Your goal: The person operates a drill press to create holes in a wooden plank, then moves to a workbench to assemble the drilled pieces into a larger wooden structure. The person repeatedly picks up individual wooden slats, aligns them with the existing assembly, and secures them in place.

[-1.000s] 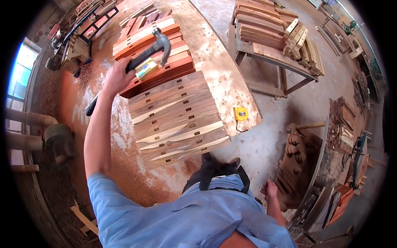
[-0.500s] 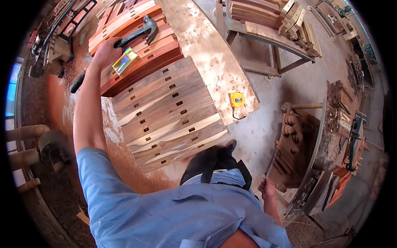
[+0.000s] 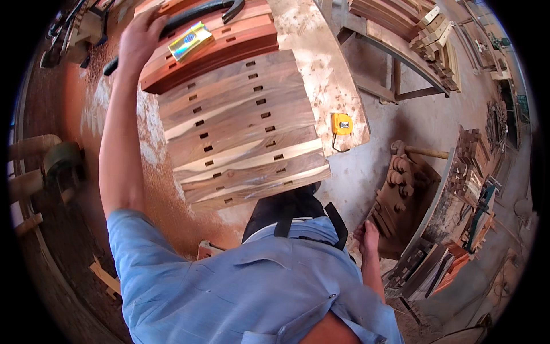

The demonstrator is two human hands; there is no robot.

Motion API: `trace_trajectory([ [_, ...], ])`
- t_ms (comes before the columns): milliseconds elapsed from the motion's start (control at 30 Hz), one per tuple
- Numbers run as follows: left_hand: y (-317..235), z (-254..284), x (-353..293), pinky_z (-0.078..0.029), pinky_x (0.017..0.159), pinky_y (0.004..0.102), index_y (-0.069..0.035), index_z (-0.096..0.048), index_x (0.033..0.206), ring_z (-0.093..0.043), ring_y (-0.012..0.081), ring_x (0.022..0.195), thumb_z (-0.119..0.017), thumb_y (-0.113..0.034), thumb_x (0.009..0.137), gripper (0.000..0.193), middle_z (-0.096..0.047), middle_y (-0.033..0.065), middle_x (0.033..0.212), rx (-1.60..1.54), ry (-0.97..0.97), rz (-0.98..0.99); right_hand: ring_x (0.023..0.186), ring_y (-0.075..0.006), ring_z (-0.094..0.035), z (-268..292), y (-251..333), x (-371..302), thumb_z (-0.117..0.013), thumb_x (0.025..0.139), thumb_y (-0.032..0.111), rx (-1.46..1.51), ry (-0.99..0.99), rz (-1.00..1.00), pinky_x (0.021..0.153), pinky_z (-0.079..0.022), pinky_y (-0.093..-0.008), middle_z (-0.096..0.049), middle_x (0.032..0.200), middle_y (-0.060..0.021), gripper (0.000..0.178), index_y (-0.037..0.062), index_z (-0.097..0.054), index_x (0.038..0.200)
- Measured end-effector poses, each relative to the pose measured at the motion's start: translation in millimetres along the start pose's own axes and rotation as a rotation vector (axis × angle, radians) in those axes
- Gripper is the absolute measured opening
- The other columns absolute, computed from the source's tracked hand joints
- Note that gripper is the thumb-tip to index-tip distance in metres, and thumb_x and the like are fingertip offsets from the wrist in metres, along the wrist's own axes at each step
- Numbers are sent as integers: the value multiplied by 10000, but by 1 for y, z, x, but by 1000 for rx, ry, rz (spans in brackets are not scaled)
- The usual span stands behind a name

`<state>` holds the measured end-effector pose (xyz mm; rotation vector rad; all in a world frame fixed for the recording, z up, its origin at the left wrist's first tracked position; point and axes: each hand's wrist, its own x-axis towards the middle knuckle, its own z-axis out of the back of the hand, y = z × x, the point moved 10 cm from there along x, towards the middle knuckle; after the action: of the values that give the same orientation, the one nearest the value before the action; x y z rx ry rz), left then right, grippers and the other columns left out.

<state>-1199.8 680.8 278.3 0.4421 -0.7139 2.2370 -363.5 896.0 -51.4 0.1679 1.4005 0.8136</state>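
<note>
My left hand (image 3: 141, 38) reaches out over a stack of reddish bars. Its fingers are closed around the black handle of a claw hammer (image 3: 192, 17). The handle's end sticks out past the hand on the left, and the head is partly cut off by the upper edge. A small shiny yellow box (image 3: 191, 42) lies on the reddish bars (image 3: 240, 49), just right of the hand. Nearer me is a row of brown boards (image 3: 240, 129) with small rectangular slots. My right hand (image 3: 368, 236) hangs low at my side, fingers curled; whatever they hold is hidden.
A yellow tape measure (image 3: 342, 124) sits on the bench top (image 3: 329, 74), right of the boards. Beyond it stands a frame table (image 3: 395, 43) stacked with wood. A brown bin (image 3: 409, 200) with a wooden-handled tool is at the right. Sawdust covers the floor at left.
The view has shifted, so the bench sits higher in the picture. My left hand and the hammer have moved left, away from the yellow box. My right hand stays low, fingers curled.
</note>
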Motion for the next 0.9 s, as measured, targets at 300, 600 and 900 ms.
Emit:
trace_trajectory([
  [300,10,74,-285,-492,952,343,31,-627,1254,-640,230,1110,-624,-256,963,410,-680,183,1192,-131,42,751,738,-161,-625,-128,142,-30,-550,999,221,-194,276,361,661,-534,-310,-661,868,-95,234,-4,-615,1009],
  [600,-67,48,-469,-499,940,307,55,-516,1365,-600,174,1112,-572,-234,1013,459,-608,146,1281,-540,-136,1240,1015,-177,-612,-265,216,-120,-574,989,130,-329,706,706,855,-526,-316,-648,1129,-119,306,-30,-580,1250],
  [900,-89,35,-460,-494,908,303,75,-499,1373,-599,164,1094,-547,-150,1000,438,-620,137,1278,-545,-127,1120,920,-100,-586,-278,212,-132,-623,961,141,-417,800,782,789,-497,-249,-602,1211,-124,486,-15,-481,1399],
])
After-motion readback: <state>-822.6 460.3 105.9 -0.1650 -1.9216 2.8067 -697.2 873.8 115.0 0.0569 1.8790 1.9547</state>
